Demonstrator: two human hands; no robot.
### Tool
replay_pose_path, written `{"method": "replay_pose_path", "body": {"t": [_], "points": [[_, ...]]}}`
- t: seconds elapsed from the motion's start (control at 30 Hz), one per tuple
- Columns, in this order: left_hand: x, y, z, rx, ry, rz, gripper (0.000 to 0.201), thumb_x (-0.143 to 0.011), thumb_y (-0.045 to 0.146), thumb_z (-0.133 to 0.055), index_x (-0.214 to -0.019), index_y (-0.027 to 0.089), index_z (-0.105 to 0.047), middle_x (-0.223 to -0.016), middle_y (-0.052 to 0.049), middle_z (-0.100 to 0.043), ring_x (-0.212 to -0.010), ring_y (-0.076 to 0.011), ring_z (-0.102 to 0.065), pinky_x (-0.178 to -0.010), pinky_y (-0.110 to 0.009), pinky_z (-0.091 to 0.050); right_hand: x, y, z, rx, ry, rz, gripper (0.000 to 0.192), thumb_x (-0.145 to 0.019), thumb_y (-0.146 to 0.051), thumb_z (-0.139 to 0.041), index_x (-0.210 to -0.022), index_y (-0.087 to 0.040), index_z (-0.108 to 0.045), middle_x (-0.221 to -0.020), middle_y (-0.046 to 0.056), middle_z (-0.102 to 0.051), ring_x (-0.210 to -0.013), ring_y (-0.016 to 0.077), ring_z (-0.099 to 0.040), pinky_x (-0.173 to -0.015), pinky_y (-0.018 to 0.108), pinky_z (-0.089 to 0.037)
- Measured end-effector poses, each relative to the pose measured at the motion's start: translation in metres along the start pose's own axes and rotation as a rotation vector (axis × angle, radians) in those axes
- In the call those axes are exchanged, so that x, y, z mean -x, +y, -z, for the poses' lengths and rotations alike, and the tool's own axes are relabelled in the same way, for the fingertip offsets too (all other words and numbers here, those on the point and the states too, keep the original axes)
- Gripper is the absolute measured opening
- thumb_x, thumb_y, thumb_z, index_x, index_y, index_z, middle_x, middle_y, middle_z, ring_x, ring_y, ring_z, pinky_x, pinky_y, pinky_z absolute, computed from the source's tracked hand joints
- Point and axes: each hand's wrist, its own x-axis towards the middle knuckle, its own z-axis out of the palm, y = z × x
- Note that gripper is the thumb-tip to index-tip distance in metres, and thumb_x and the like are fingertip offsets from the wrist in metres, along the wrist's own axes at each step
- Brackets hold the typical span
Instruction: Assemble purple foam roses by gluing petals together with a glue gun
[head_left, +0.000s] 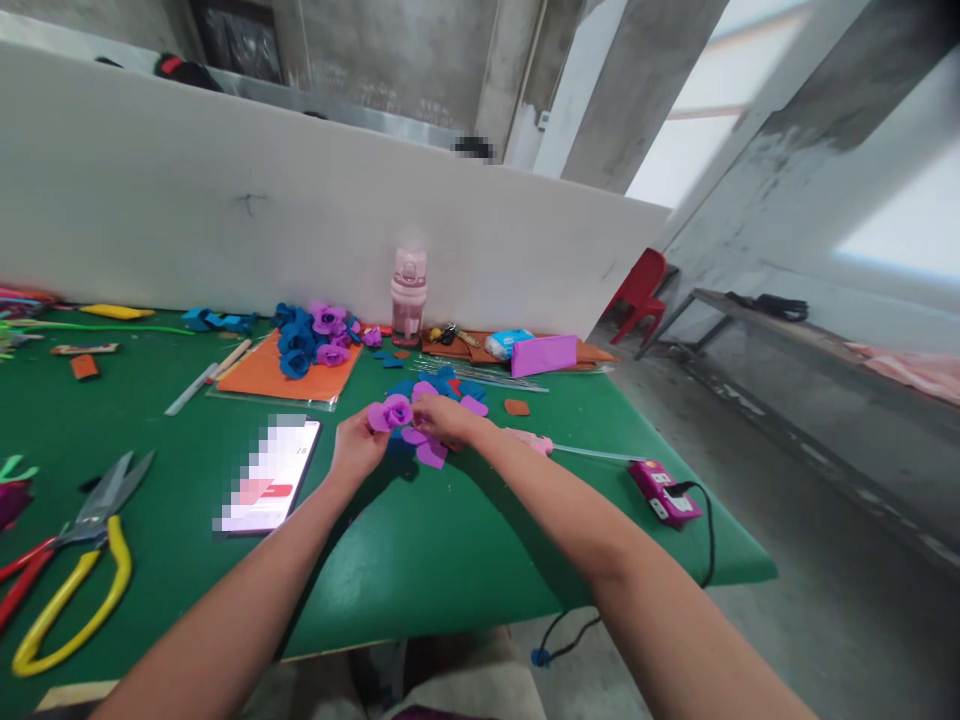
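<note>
Over a green-topped table, the left hand pinches a purple, rose-shaped, paper-like flower between closed fingertips. Just beside it, the right hand curls its fingers above loose purple petal-shaped pieces; whether it grips one cannot be told. A pink plastic glue gun, partly hidden, lies to the right.

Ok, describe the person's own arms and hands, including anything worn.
The left arm and right arm are bare, with no sleeves in view. The left hand and right hand are ungloved; no watch or bracelet shows. I cannot tell about rings.
</note>
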Motion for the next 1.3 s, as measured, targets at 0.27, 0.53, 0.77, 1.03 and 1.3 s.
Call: {"method": "replay_pose_path", "body": {"t": [0.27, 0.53, 0.77, 1.03, 1.3], "points": [[0.001, -0.002, -0.001, 0.032, -0.010, 0.025, 0.020, -0.071, 0.032, -0.051, -0.069, 0.017, -0.063, -0.054, 0.004, -0.057, -0.058, -0.0127, -0.052, -0.054, -0.019, -0.039, 0.021, 0.022, 0.031, -0.028, 0.221, -0.256, 0.012, -0.073, -0.010, -0.052, -0.082, -0.014, -0.059, -0.077, 0.002, -0.062, -0.069, 0.0122, -0.052, -0.064, 0.021, -0.036], [0.002, 0.003, 0.004, 0.049, -0.009, 0.031, 0.017, -0.069, 0.030, -0.052, -0.064, 0.016, -0.062, -0.050, 0.003, -0.054, -0.054, -0.0132, -0.050, -0.049, -0.021, -0.037, 0.016, 0.031, 0.043, -0.001, 0.223, -0.350, 0.015, -0.079, -0.018, -0.050, -0.090, -0.015, -0.061, -0.078, 0.000, -0.067, -0.067, 0.0101, -0.058, -0.062, 0.019, -0.040], [0.002, 0.001, 0.002, 0.083, -0.025, 0.022, 0.020, -0.071, 0.031, -0.052, -0.070, 0.017, -0.066, -0.058, 0.002, -0.063, -0.060, -0.0144, -0.056, -0.055, -0.021, -0.042, 0.040, 0.034, 0.041, 0.138, 0.053, -0.323, 0.011, -0.076, -0.022, -0.058, -0.080, -0.017, -0.067, -0.082, 0.003, -0.069, -0.075, 0.0145, -0.060, -0.065, 0.021, -0.039], [0.002, 0.003, -0.001, 0.117, -0.042, 0.030, 0.017, -0.068, 0.027, -0.054, -0.071, 0.017, -0.067, -0.059, 0.002, -0.064, -0.061, -0.0147, -0.058, -0.058, -0.022, -0.044, 0.052, 0.035, 0.033, 0.306, -0.089, -0.384, 0.020, -0.066, -0.026, -0.068, -0.086, -0.021, -0.068, -0.089, 0.006, -0.069, -0.082, 0.0202, -0.062, -0.064, 0.023, -0.041], [0.003, 0.001, -0.001, 0.151, -0.010, 0.018, 0.018, -0.068, 0.030, -0.055, -0.072, 0.017, -0.067, -0.065, 0.000, -0.067, -0.065, -0.0162, -0.060, -0.060, -0.023, -0.046, 0.046, 0.030, 0.033, 0.361, -0.093, -0.397, 0.022, -0.066, -0.016, -0.061, -0.086, -0.019, -0.068, -0.090, 0.009, -0.069, -0.085, 0.0239, -0.063, -0.068, 0.026, -0.044]]}}
